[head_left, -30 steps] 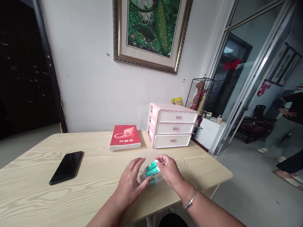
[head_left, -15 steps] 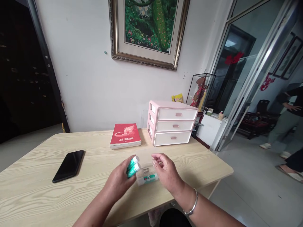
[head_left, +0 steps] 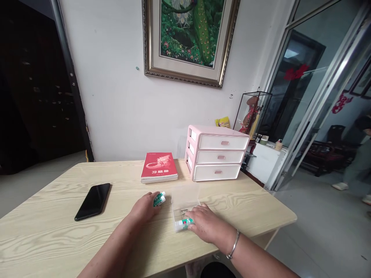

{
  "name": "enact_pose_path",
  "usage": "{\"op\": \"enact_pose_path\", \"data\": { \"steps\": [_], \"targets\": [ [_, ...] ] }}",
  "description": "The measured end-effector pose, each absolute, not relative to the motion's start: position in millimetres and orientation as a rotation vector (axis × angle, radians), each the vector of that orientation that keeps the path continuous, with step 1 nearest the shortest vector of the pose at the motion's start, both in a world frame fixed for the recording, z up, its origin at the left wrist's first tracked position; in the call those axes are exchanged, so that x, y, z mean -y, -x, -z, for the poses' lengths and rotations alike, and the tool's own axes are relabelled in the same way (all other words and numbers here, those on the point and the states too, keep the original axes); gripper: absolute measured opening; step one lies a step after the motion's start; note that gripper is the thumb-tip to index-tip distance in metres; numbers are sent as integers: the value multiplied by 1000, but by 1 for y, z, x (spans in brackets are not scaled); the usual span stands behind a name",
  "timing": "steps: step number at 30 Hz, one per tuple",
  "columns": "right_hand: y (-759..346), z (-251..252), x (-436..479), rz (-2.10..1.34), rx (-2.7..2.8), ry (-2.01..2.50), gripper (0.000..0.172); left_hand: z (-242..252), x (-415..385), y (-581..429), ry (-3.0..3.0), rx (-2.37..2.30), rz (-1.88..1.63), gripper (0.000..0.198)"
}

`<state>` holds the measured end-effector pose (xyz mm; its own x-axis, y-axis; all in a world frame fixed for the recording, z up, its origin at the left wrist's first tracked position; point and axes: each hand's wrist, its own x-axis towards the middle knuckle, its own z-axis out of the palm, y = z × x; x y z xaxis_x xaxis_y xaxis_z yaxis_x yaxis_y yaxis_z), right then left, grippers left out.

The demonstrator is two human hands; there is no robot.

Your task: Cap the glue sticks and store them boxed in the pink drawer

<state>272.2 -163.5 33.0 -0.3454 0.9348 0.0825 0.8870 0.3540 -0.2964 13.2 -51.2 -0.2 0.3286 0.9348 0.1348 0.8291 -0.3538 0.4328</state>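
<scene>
Two green glue sticks with white caps are held in my left hand, low over the table, left of a clear plastic box. The clear box lies with its lid folded back. Inside its near part is another green-and-white tube, and a small metallic item shows behind it. My right hand is at the box's right side, its fingers curled over the right end of that tube.
A black phone lies at the left of the wooden table. A red book and a pink drawer unit stand at the back. A person's legs show far right.
My left hand has moved down and left, away from the box, with the two glue sticks. My right hand has come down onto the tube in the box. The view has shifted slightly.
</scene>
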Motion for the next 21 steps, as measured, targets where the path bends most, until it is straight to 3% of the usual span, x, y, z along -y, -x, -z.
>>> {"op": "enact_pose_path", "data": {
  "steps": [7, 16, 21],
  "targets": [
    [-275, -32, 154, -178, 2451, 1614, 24, 20, 45, -1, -2382, -1459, -660, 58],
    [-280, -42, 156, -398, 2414, 1638, 32, 22, 49, 5, -2246, -1384, -734, 68],
    [-277, -61, 160, -641, 2265, 1589, 23, 25, 51, 6, -2158, -1359, -766, 80]
  ]
}}
